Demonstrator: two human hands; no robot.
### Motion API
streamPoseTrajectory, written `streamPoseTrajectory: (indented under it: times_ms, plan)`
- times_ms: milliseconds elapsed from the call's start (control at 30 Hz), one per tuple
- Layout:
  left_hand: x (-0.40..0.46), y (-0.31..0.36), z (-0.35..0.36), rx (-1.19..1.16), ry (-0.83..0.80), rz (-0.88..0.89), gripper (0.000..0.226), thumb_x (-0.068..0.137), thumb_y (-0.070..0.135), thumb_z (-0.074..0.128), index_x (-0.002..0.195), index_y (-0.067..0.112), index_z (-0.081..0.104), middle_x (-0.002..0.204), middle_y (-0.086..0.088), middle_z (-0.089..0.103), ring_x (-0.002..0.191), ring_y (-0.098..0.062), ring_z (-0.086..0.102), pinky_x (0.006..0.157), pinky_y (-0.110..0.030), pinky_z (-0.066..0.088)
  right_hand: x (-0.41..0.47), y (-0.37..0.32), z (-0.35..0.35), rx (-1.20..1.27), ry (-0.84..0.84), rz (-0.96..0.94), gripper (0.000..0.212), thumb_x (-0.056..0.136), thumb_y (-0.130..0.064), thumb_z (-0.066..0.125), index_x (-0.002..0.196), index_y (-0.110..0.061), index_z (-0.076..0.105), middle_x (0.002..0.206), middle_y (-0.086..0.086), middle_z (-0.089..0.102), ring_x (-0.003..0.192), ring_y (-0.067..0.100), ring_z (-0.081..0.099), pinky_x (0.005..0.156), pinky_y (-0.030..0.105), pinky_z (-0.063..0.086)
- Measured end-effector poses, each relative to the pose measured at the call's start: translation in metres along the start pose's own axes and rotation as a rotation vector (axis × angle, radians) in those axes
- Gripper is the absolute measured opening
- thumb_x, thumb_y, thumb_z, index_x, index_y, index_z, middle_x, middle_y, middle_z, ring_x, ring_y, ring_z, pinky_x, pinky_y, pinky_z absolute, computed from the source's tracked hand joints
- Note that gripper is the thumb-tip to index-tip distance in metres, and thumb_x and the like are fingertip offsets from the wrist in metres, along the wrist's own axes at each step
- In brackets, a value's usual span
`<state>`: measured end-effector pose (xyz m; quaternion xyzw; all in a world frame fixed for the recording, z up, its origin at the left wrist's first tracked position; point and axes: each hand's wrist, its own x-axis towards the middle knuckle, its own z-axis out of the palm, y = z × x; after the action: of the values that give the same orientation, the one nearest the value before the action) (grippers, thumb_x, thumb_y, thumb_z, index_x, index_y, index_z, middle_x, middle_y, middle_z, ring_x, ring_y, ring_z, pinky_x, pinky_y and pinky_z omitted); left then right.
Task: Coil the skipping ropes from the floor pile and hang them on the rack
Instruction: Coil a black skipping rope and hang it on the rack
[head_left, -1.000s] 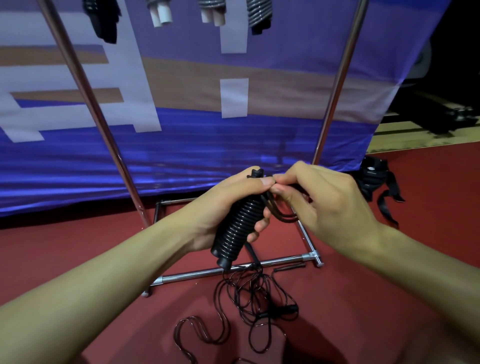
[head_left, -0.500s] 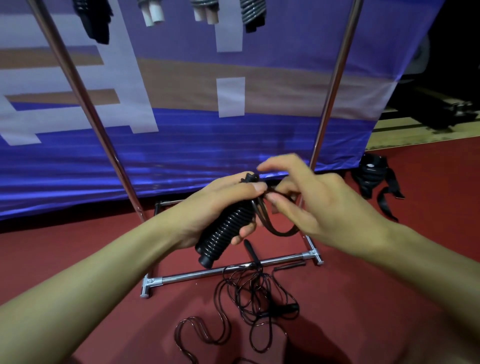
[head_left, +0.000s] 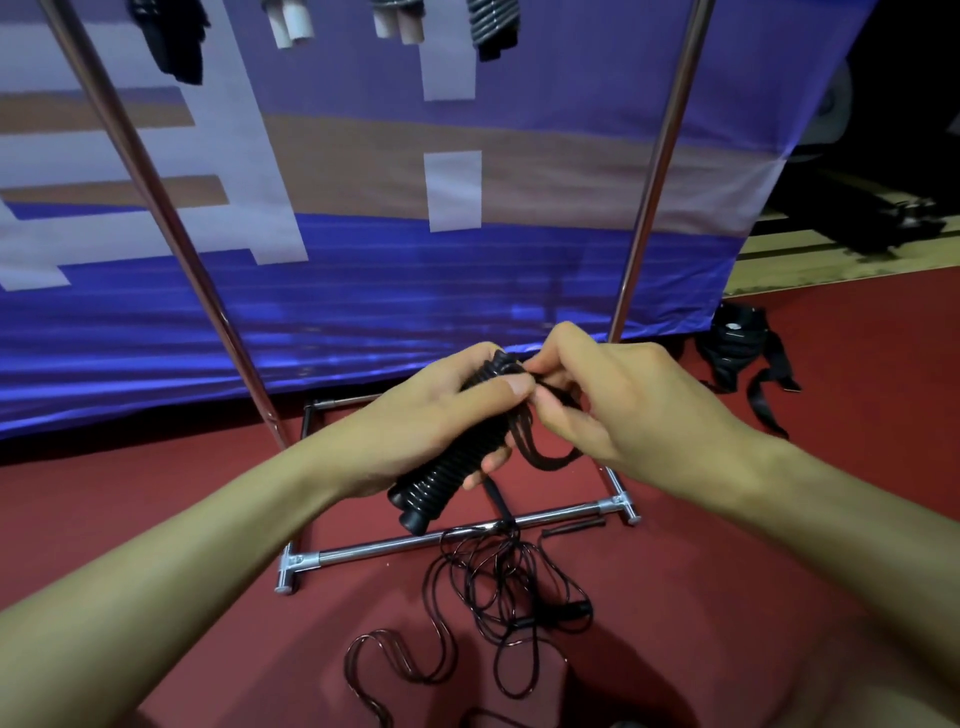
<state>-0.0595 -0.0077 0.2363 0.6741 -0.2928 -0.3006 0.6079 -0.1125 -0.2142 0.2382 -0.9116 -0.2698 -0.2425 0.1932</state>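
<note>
Now the left hand (head_left: 431, 415), at the centre of the frame, has its grip wrapped around the black ribbed handles (head_left: 447, 467) of a skipping rope. Its thumb presses on top. The right hand (head_left: 613, 410) is just beside it and pinches the dark cord loops (head_left: 540, 452) that hang from the handles. More tangled rope (head_left: 498, 587) lies on the red floor (head_left: 779, 519) at lower centre, touching the rack's (head_left: 415, 543) base bar. Coiled ropes (head_left: 491, 23) hang at the top edge.

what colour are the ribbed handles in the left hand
Black; the ribbed handles show in the head view, gripped by the left hand.
</note>
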Motion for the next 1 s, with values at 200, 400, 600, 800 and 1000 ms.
streamPoseTrajectory:
  times_ms: [200,400,600,800,1000]
  plan:
    - [-0.004,-0.002,-0.002,0.15,-0.011,-0.045,0.025,0.101,0.033,0.058,0.108,0.011,0.048,0.075,-0.007,0.058,0.06,-0.024,0.051,0.052,-0.032,0.047,-0.002,0.004,0.006,0.066,-0.032,0.027,0.015,0.093,-0.024,0.063,0.106,-0.017,0.062,0.088,-0.012,0.058,0.087,0.013,0.056,0.079,0.026,0.049]
    - [-0.003,-0.005,-0.007,0.352,-0.046,-0.067,0.02,0.103,0.032,0.059,0.104,0.016,0.046,0.069,-0.007,0.058,0.055,-0.024,0.051,0.056,-0.04,0.046,0.006,0.005,0.004,0.264,-0.107,0.155,0.008,0.092,-0.024,0.072,0.089,-0.02,0.067,0.086,-0.005,0.058,0.077,0.016,0.057,0.07,0.022,0.047]
    - [-0.001,-0.009,-0.007,0.492,-0.038,-0.075,0.026,0.098,0.034,0.066,0.105,0.015,0.05,0.065,0.002,0.062,0.056,-0.017,0.056,0.055,-0.036,0.051,0.009,0.003,0.005,0.349,-0.242,0.271,0.011,0.089,-0.023,0.078,0.089,-0.023,0.066,0.075,-0.011,0.07,0.065,0.006,0.064,0.061,0.012,0.045]
    - [0.002,-0.009,-0.006,0.524,-0.037,-0.075,0.026,0.098,0.034,0.068,0.1,0.017,0.049,0.068,0.0,0.063,0.055,-0.016,0.058,0.054,-0.035,0.051,0.011,0.01,-0.002,0.253,-0.265,0.306,0.021,0.086,-0.039,0.08,0.099,-0.028,0.069,0.08,-0.014,0.071,0.075,0.002,0.07,0.068,0.017,0.055]
    - [0.005,-0.012,-0.004,0.462,-0.047,-0.13,0.028,0.098,0.035,0.067,0.108,0.015,0.051,0.064,0.0,0.062,0.055,-0.021,0.055,0.055,-0.038,0.05,0.015,0.006,-0.007,0.157,-0.314,0.234,0.019,0.089,-0.029,0.077,0.106,-0.024,0.072,0.081,-0.016,0.072,0.076,-0.005,0.069,0.073,0.011,0.051]
